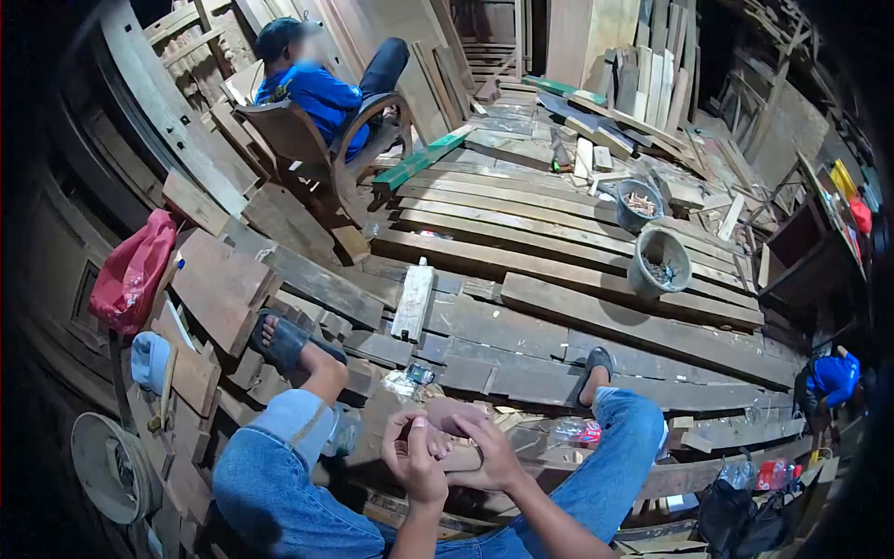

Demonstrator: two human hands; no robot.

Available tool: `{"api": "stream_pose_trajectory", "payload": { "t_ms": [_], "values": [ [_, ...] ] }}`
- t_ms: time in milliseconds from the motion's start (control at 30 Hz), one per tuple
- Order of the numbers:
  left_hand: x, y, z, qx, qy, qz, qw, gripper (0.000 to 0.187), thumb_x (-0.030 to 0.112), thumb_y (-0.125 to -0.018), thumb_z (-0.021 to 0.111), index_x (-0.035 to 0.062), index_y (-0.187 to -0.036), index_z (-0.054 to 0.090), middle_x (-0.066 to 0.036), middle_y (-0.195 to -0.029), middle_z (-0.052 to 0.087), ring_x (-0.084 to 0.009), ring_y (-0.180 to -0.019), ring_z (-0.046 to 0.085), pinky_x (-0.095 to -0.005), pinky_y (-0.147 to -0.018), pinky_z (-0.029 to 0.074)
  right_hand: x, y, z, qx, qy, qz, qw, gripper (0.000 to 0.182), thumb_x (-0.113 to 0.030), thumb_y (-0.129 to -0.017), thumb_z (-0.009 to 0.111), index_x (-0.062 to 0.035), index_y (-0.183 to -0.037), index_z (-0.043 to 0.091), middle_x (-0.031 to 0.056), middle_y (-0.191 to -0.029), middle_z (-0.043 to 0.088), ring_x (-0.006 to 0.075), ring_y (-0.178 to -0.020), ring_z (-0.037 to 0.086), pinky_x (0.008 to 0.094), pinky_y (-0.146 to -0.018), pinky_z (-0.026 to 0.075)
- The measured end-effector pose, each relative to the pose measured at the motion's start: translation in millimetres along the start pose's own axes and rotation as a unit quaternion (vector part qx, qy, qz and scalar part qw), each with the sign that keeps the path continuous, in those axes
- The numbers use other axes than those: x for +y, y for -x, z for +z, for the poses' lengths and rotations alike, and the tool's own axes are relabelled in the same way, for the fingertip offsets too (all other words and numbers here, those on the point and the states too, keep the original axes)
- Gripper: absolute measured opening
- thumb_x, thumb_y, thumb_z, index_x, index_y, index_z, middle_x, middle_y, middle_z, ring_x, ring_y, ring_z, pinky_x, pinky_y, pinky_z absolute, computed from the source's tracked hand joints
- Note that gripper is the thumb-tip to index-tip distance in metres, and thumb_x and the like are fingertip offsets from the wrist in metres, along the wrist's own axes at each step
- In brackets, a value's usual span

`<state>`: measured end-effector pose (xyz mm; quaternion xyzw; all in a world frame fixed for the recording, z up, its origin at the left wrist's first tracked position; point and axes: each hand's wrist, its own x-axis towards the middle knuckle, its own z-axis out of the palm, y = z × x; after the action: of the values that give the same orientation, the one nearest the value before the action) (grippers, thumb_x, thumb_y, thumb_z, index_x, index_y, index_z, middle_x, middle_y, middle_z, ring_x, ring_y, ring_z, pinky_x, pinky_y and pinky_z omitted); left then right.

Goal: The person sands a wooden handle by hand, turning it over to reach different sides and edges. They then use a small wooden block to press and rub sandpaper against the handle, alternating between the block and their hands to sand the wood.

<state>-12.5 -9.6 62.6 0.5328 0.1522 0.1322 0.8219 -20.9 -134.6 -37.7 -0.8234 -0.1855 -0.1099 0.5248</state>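
Holding wooden piece (pixel 465 458), both hands (pixel 419 458); grey bucket (pixel 663 245) contains dark bits (pixel 660 272).

Via my cam I ct 2 hands (pixel 416 458) (pixel 488 456) at 1 brown pc (pixel 453 413); 2 sandals (pixel 283 341) (pixel 597 363); 1 chair (pixel 296 133). Re chair: 1 person (pixel 321 101) in it, 1 co-worker (pixel 832 377) far R; 3 buckets (pixel 641 221) (pixel 654 279) (pixel 91 486), 2 R, 1 nearer me; 1 red bag (pixel 136 272), nearer me.

Bare hands are held close together at the near centre, the left hand (pixel 416 458) with fingers curled and thumb raised, the right hand (pixel 486 455) with fingers bent leftward. The right forearm (pixel 557 518) is slanted; the left forearm (pixel 419 533) is held nearly straight.
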Motion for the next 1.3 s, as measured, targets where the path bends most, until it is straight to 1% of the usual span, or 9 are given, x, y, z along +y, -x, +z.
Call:
{"api": "stream_pose_trajectory", "payload": {
  "t_ms": [333, 467, 500, 733, 800, 967, 1067, 1100, 1300],
  "values": [
    [-10, 9, 21, -0.165, -0.131, 0.042, 0.977, 0.024, 0.011, -0.095, 0.063, -0.0016, -0.115, 0.059, -0.007, -0.108, 0.064, -0.0118, -0.102, 0.059, -0.0290, -0.091, 0.048, 8, 10, 19, 0.121, -0.088, 0.085, 0.985, 0.062, -0.001, -0.068, 0.073, -0.0002, -0.129, 0.060, 0.0198, -0.115, 0.064, 0.0352, -0.110, 0.064, 0.0417, -0.090, 0.054],
    [-36, 24, 16, -0.200, -0.199, -0.094, 0.955, 0.035, 0.010, -0.092, 0.067, -0.0062, -0.122, 0.059, -0.010, -0.110, 0.068, -0.0149, -0.105, 0.062, -0.0298, -0.092, 0.049, 27, 23, 17, 0.141, -0.162, 0.214, 0.953, 0.049, -0.003, -0.074, 0.070, 0.0006, -0.122, 0.063, 0.0153, -0.111, 0.065, 0.0262, -0.103, 0.065, 0.0372, -0.087, 0.053],
    [-49, 25, 12, -0.212, -0.216, -0.080, 0.950, 0.038, 0.008, -0.092, 0.067, -0.0071, -0.126, 0.059, -0.012, -0.112, 0.069, -0.0156, -0.106, 0.064, -0.0310, -0.092, 0.049, 22, 19, 17, 0.191, -0.254, 0.247, 0.915, 0.048, -0.011, -0.078, 0.075, 0.0025, -0.122, 0.063, 0.0104, -0.126, 0.064, 0.0157, -0.110, 0.061, 0.0320, -0.090, 0.051],
    [-67, 27, 2, -0.178, -0.283, -0.011, 0.942, 0.039, 0.010, -0.092, 0.068, -0.0073, -0.126, 0.058, -0.016, -0.111, 0.069, -0.0174, -0.103, 0.065, -0.0306, -0.086, 0.051, 18, 11, 6, 0.068, 0.126, 0.155, 0.978, 0.064, -0.022, -0.073, 0.079, -0.0014, -0.131, 0.060, 0.0181, -0.127, 0.060, 0.0382, -0.115, 0.058, 0.0445, -0.094, 0.051],
    [-58, 19, -1, -0.198, -0.318, -0.072, 0.924, 0.038, 0.010, -0.093, 0.067, -0.0079, -0.124, 0.058, -0.016, -0.108, 0.069, -0.0166, -0.099, 0.064, -0.0303, -0.082, 0.051, 23, 15, 18, 0.077, 0.077, 0.216, 0.970, 0.066, -0.025, -0.074, 0.079, -0.0035, -0.133, 0.059, 0.0187, -0.133, 0.056, 0.0401, -0.119, 0.055, 0.0476, -0.096, 0.049],
    [-67, 16, -4, -0.161, -0.300, 0.017, 0.940, 0.031, 0.011, -0.094, 0.064, -0.0085, -0.118, 0.060, -0.019, -0.102, 0.071, -0.0224, -0.093, 0.069, -0.0359, -0.082, 0.053, 22, 20, 22, -0.063, 0.032, 0.277, 0.958, 0.064, -0.024, -0.084, 0.069, -0.0041, -0.142, 0.050, 0.0232, -0.142, 0.050, 0.0447, -0.126, 0.051, 0.0515, -0.101, 0.046],
    [-92, 9, -22, -0.165, -0.409, 0.037, 0.897, 0.034, 0.016, -0.093, 0.064, -0.0084, -0.117, 0.060, -0.029, -0.103, 0.067, -0.0409, -0.097, 0.068, -0.0449, -0.083, 0.052, 49, 42, 47, 0.018, 0.165, 0.106, 0.980, 0.057, -0.022, -0.088, 0.061, 0.0028, -0.138, 0.048, 0.0274, -0.132, 0.055, 0.0487, -0.111, 0.058, 0.0536, -0.093, 0.049],
    [-97, 6, -24, -0.154, -0.426, 0.039, 0.891, 0.026, 0.017, -0.096, 0.059, -0.0054, -0.109, 0.061, -0.025, -0.095, 0.069, -0.0308, -0.088, 0.070, -0.0420, -0.080, 0.052, 46, 44, 54, 0.013, 0.191, 0.124, 0.974, 0.055, -0.021, -0.088, 0.062, 0.0039, -0.136, 0.050, 0.0273, -0.134, 0.055, 0.0487, -0.121, 0.053, 0.0531, -0.103, 0.044],
    [-75, -5, -20, -0.037, -0.357, -0.025, 0.933, 0.031, 0.024, -0.103, 0.051, -0.0042, -0.116, 0.054, -0.018, -0.097, 0.066, -0.0255, -0.088, 0.065, -0.0406, -0.080, 0.050, 27, 23, 18, -0.153, 0.099, 0.253, 0.950, 0.077, -0.026, -0.078, 0.077, -0.0028, -0.144, 0.046, 0.0252, -0.148, 0.047, 0.0447, -0.130, 0.050, 0.0495, -0.106, 0.044]
  ]
}}
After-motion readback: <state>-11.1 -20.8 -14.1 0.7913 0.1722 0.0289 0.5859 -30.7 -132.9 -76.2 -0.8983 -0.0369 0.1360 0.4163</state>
